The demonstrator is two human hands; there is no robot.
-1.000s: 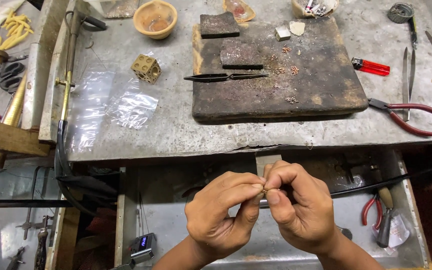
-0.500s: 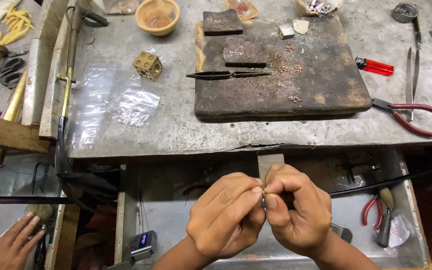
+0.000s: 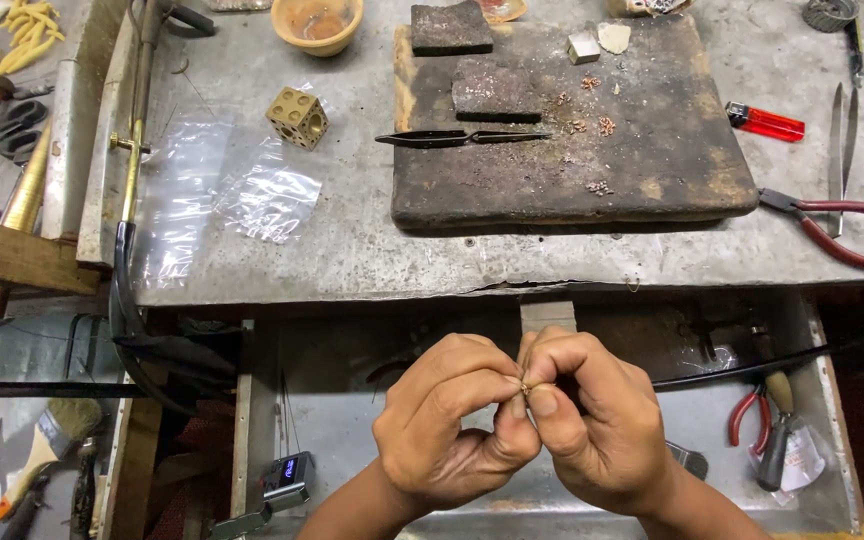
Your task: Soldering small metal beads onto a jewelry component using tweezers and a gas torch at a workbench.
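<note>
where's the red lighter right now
In the head view the red plastic lighter lies on the grey metal benchtop at upper right, just beside the dark charred soldering board's right edge, above the red-handled pliers.

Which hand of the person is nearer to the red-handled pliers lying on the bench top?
The right hand. The red-handled pliers lie up and to the right of it on the bench top; the left hand sits farther left, pressed against the right.

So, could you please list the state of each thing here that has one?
Left hand: fingertips pinched on a tiny gold piece.
Right hand: pinching the same piece.
Tweezers: shut, flat on the dark block.
Red pliers: handles apart, lying flat.
Plastic bag: crumpled, flat.
Lighter: on its side.
</note>
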